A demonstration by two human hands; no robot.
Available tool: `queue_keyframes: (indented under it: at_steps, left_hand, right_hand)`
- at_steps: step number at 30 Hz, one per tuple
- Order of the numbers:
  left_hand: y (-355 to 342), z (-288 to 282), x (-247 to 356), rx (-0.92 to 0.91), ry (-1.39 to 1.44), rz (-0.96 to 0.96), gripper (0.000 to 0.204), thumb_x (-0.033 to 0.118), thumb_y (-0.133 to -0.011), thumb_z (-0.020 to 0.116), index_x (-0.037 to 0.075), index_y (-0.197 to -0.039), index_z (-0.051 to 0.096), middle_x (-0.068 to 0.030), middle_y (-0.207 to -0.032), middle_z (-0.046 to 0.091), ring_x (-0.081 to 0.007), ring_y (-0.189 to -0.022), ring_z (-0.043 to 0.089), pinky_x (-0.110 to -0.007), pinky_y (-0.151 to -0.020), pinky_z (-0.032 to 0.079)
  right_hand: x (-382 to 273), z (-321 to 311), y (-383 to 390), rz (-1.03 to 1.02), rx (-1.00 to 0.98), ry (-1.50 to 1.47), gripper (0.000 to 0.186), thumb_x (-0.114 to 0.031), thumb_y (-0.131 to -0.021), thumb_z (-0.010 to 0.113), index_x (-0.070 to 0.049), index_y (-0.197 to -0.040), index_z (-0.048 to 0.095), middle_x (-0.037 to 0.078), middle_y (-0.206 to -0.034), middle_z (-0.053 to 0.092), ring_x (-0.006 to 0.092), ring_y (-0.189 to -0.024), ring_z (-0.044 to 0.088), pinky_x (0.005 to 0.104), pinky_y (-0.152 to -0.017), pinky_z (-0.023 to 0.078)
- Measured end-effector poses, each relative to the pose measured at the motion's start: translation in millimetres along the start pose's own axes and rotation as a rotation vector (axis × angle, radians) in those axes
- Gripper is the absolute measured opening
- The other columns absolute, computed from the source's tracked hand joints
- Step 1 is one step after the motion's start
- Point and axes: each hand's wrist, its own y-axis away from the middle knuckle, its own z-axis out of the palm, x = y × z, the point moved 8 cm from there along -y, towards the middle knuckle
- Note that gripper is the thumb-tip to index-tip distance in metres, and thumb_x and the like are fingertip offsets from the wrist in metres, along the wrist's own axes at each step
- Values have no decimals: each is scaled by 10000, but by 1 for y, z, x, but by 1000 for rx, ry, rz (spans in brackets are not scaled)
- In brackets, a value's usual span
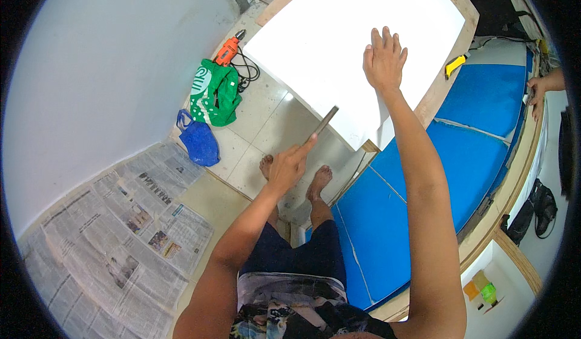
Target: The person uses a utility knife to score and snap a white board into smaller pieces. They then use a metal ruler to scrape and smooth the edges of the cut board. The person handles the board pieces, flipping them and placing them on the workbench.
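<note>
My left hand [287, 167] is closed around one end of a flat grey metal file [327, 120]. The file points away from me, along the near left edge of a white board [345, 42]. Whether it touches that edge, I cannot tell. My right hand [385, 60] lies flat on the board's top face, its fingers stretched out and slightly apart. At the board's near corner a notch shows bare wood-coloured core. Under the white board is a brown wooden sheet [451, 66], showing along its right side.
A yellow utility knife [456, 65] lies on the brown sheet's right edge. On the left floor are an orange drill [228, 51], a green bag [216, 94], a blue bag [198, 140] and newspapers [130, 218]. Blue panels [466, 151] stretch along the right; another person's hand [537, 94] rests beyond.
</note>
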Motion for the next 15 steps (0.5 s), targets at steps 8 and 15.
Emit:
queue_keyframes:
  at_steps: [8, 15]
  left_hand:
    - [-12, 1, 4, 44, -52, -8, 591, 19, -906, 530, 245, -1451, 494, -172, -702, 586, -301, -620, 596, -422, -558, 471]
    - [-60, -9, -4, 44, -61, -88, 626, 30, -889, 547, 238, -1473, 462, -192, -739, 610, -341, -644, 619, -437, -555, 470]
  right_hand:
    - [0, 0, -3, -3, 8, -31, 503, -313, -992, 397, -115, -1453, 435, 182, -1533, 343, 421, -1424, 274, 654, -1130, 189]
    - [-7, 0, -2, 4, -16, -54, 515, -316, -990, 396, -116, -1464, 430, 187, -1543, 330, 423, -1433, 260, 645, -1139, 180]
